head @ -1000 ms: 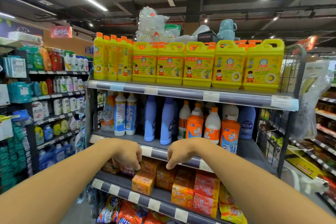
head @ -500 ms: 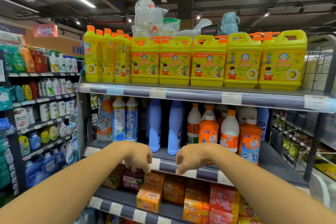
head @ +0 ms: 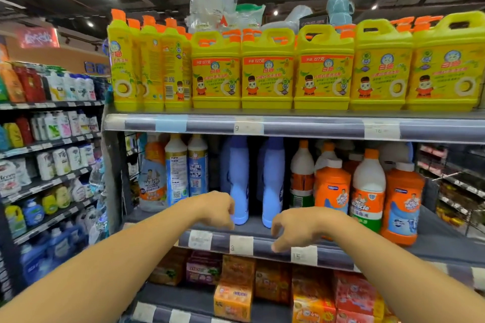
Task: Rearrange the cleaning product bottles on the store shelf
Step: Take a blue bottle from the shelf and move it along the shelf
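Both my arms reach toward the middle shelf [head: 262, 242]. My left hand [head: 214, 208] hangs with loosely curled fingers just in front of a tall blue bottle [head: 238, 178], holding nothing. My right hand [head: 296, 228] droops over the shelf edge below a second blue bottle [head: 273, 178], also holding nothing. Right of them stand orange and white cleaner bottles [head: 332, 186] [head: 368, 191] [head: 401, 202]. To the left stand two white-and-blue bottles [head: 177, 168] and a refill pouch [head: 152, 181]. Yellow detergent jugs [head: 267, 71] fill the top shelf.
Soap packs [head: 233, 299] lie on the lower shelf. Another aisle shelf with many bottles [head: 52, 139] runs along the left. Wire racks [head: 451, 186] stand at the right. Plastic-wrapped goods [head: 212, 0] sit above the jugs.
I have come closer to the shelf and both hands have risen from below the shelf edge to the level of the blue bottles' bases.
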Available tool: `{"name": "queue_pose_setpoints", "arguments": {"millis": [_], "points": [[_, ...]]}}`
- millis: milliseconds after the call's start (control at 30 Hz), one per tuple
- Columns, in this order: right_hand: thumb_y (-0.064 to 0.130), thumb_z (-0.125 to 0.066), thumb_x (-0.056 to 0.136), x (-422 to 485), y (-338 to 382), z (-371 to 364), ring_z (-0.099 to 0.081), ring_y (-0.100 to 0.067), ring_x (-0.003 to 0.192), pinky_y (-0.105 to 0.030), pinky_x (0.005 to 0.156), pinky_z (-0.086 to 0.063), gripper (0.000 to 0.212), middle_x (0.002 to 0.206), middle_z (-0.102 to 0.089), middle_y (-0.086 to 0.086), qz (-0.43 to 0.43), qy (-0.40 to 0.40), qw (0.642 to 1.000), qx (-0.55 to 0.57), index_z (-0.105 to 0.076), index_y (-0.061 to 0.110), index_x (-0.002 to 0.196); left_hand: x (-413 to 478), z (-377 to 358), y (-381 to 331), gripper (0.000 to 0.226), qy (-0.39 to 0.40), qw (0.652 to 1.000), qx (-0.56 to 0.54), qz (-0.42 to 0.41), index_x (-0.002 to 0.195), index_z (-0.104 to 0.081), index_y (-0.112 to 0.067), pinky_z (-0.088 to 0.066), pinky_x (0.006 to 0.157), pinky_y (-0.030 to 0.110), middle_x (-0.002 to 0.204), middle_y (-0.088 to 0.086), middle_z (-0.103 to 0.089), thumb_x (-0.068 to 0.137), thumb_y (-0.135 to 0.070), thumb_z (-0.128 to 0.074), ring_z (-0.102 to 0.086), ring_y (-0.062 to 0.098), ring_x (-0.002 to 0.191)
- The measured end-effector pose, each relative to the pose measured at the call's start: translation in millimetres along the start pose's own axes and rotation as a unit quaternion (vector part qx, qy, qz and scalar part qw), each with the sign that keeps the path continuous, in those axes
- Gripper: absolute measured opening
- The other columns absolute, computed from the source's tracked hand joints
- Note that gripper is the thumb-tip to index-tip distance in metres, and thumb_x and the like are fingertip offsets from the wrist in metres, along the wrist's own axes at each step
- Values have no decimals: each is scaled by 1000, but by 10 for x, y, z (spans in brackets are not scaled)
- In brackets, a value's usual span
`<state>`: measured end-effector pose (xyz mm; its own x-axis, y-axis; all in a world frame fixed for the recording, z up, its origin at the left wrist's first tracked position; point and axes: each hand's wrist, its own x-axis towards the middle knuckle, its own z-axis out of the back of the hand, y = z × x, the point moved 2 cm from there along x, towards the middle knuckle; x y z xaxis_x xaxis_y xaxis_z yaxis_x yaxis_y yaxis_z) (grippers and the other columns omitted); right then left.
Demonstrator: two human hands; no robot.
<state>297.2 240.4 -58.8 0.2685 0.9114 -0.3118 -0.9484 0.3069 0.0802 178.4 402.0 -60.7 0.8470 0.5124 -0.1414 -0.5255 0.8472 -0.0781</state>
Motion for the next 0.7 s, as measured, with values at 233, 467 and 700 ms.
{"name": "queue_pose_setpoints", "arguments": {"millis": [233,467,700], "points": [[45,-58,88,167,-164,-78,-58,-29,109,-43,92,-49,51,126,-59,-13,-59,-36,997,29,-60,7,122,575,-111,42,93,-228,934,-244,126,129,-33,-1,-45,72,36,123,19,-53,64,-44,-84,-57,36,109],[28,-71,79,526,-428,-146,-61,-23,98,-34,78,-51,56,115,-61,-11,-153,-253,918,262,-48,4,124,939,-402,-192,119,-367,843,-367,140,141,-22,-12,-50,88,46,131,20,-47,50,-46,-91,-53,39,118],[8,-73,82,1049,-657,-261,-52,-18,105,-28,88,-42,59,127,-56,-7,-116,-384,776,487,-45,6,134,1104,-532,-73,86,-371,816,-420,143,138,-32,-8,-50,85,44,121,21,-57,70,-17,-83,-58,40,110]]}}
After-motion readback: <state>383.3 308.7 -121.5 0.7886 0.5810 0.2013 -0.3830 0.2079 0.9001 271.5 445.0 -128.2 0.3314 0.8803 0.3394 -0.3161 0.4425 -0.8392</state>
